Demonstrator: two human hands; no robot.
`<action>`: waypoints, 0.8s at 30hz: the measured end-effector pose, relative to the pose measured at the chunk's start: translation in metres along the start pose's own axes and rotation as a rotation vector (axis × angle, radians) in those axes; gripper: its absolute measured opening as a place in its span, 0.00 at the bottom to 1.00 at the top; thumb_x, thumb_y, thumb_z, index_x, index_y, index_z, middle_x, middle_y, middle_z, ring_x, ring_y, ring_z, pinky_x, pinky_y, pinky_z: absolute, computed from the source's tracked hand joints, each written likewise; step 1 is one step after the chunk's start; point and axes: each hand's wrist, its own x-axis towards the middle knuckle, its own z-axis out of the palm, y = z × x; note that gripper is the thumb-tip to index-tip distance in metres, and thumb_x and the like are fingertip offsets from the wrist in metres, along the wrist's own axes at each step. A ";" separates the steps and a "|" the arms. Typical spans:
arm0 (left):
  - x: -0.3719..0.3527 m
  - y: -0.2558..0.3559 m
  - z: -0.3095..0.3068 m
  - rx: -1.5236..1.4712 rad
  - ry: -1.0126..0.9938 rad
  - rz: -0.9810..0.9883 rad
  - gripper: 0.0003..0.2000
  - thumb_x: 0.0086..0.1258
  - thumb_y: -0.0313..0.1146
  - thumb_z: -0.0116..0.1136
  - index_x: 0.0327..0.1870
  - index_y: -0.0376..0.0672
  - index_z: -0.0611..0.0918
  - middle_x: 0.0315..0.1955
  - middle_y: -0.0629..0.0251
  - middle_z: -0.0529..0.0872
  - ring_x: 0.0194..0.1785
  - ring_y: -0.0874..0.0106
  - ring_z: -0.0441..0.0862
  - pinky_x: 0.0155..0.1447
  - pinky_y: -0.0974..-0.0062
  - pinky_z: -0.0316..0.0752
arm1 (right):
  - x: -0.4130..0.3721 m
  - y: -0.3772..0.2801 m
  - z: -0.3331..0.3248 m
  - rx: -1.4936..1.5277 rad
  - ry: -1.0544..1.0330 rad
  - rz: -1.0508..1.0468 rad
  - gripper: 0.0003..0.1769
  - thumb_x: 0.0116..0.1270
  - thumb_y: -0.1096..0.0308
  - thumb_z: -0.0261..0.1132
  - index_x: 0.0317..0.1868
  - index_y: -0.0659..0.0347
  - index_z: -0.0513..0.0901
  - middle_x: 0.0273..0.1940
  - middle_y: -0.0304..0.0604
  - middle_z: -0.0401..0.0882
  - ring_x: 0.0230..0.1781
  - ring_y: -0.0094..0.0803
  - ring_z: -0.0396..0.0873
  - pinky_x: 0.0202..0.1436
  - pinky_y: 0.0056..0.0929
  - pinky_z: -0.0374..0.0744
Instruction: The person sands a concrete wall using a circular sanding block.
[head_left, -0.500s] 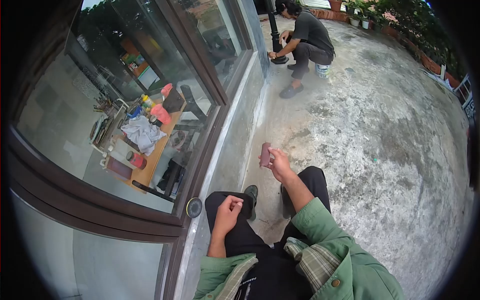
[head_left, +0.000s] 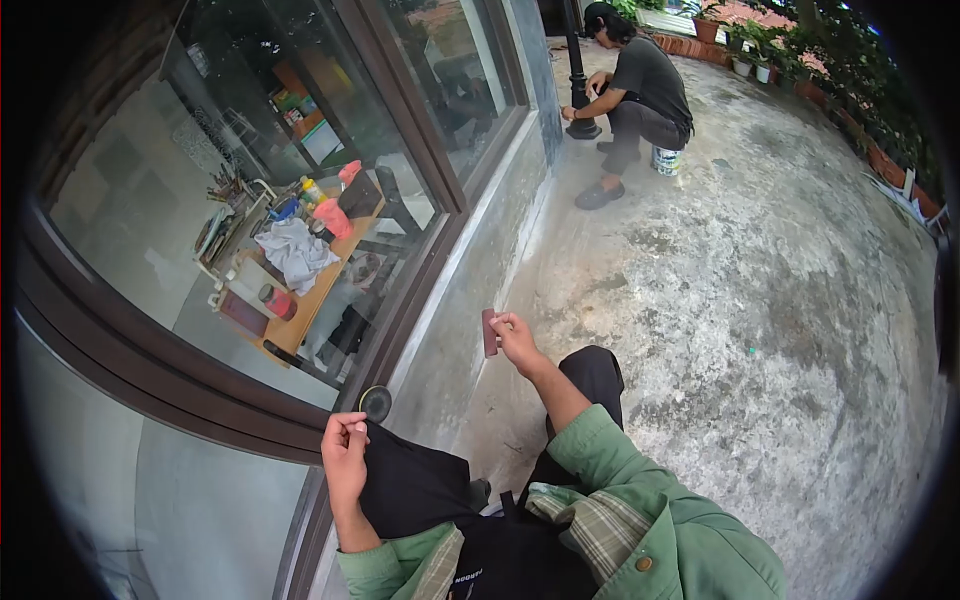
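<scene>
My right hand [head_left: 516, 343] pinches a small folded piece of reddish-brown sandpaper [head_left: 490, 334] between thumb and fingers, close to the low grey wall [head_left: 455, 310]. The sandpaper stands on edge, its long side pointing up and down in the view. Above my left knee, my left hand [head_left: 346, 462] is closed with its fingers curled and nothing visible in them. Its fingertips are right beside a round black disc [head_left: 376, 404] with a yellowish rim, at the ledge under the window frame.
Behind the glass, a wooden table [head_left: 318, 290] carries a white cloth, bottles and brushes. Farther ahead, a person [head_left: 645, 85] sits on a bucket [head_left: 666, 161] and works at the base of a dark post [head_left: 577, 75]. Stained concrete floor [head_left: 720, 330] stretches right; potted plants line the back.
My left hand has moved left from my thigh to the black disc. My right hand has brought the sandpaper left and slightly down, nearer the wall. The view has shifted slightly.
</scene>
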 end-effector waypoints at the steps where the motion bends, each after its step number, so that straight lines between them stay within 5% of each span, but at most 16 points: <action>1: 0.005 -0.004 0.003 -0.001 0.009 -0.014 0.04 0.77 0.25 0.57 0.47 0.39 0.82 0.28 0.76 0.77 0.31 0.85 0.71 0.36 0.83 0.66 | 0.003 0.004 0.003 -0.018 0.012 -0.064 0.11 0.75 0.60 0.65 0.44 0.59 0.80 0.52 0.43 0.82 0.39 0.26 0.78 0.39 0.28 0.79; 4: 0.021 -0.015 0.000 0.298 -0.002 0.047 0.06 0.74 0.26 0.60 0.48 0.36 0.82 0.26 0.74 0.77 0.29 0.82 0.72 0.36 0.81 0.69 | 0.010 0.010 0.020 -0.039 0.002 -0.113 0.11 0.75 0.61 0.65 0.43 0.60 0.80 0.61 0.45 0.80 0.41 0.26 0.78 0.42 0.28 0.79; 8: 0.041 -0.036 -0.013 0.461 0.011 0.003 0.08 0.71 0.29 0.62 0.46 0.36 0.82 0.22 0.66 0.78 0.27 0.76 0.74 0.35 0.74 0.72 | 0.010 0.017 0.036 -0.168 -0.033 -0.185 0.11 0.75 0.61 0.65 0.43 0.62 0.80 0.61 0.47 0.79 0.44 0.29 0.80 0.46 0.31 0.80; 13: 0.073 -0.070 -0.015 0.492 -0.033 -0.033 0.09 0.70 0.31 0.63 0.44 0.36 0.82 0.24 0.61 0.81 0.28 0.67 0.79 0.38 0.67 0.75 | 0.011 0.019 0.022 -0.370 0.031 -0.137 0.12 0.74 0.61 0.67 0.46 0.62 0.80 0.43 0.45 0.84 0.39 0.29 0.81 0.43 0.31 0.80; 16: 0.087 -0.090 -0.011 0.545 -0.075 -0.063 0.09 0.69 0.31 0.63 0.45 0.37 0.82 0.30 0.60 0.83 0.36 0.61 0.82 0.46 0.63 0.76 | 0.010 0.022 0.016 -0.365 0.052 -0.200 0.13 0.73 0.61 0.68 0.47 0.62 0.80 0.36 0.42 0.83 0.36 0.28 0.80 0.41 0.30 0.79; 18: 0.089 -0.108 -0.010 0.642 -0.075 0.104 0.10 0.68 0.31 0.63 0.47 0.38 0.82 0.37 0.59 0.83 0.47 0.57 0.80 0.54 0.59 0.74 | 0.009 0.024 0.011 -0.383 0.041 -0.212 0.13 0.73 0.61 0.68 0.47 0.62 0.80 0.35 0.42 0.82 0.35 0.26 0.78 0.39 0.29 0.78; 20: 0.087 -0.121 -0.011 0.653 -0.104 0.083 0.12 0.68 0.31 0.65 0.50 0.38 0.84 0.41 0.59 0.84 0.46 0.63 0.79 0.56 0.66 0.75 | 0.008 0.026 0.004 -0.438 0.005 -0.238 0.12 0.73 0.62 0.68 0.47 0.62 0.80 0.34 0.42 0.82 0.34 0.26 0.78 0.37 0.29 0.78; 24: 0.079 -0.114 -0.009 0.718 -0.091 0.094 0.15 0.66 0.30 0.66 0.52 0.40 0.82 0.49 0.56 0.80 0.58 0.54 0.75 0.63 0.58 0.72 | 0.000 0.023 -0.002 -0.500 0.023 -0.261 0.12 0.73 0.62 0.68 0.46 0.63 0.80 0.34 0.42 0.83 0.33 0.27 0.80 0.36 0.30 0.78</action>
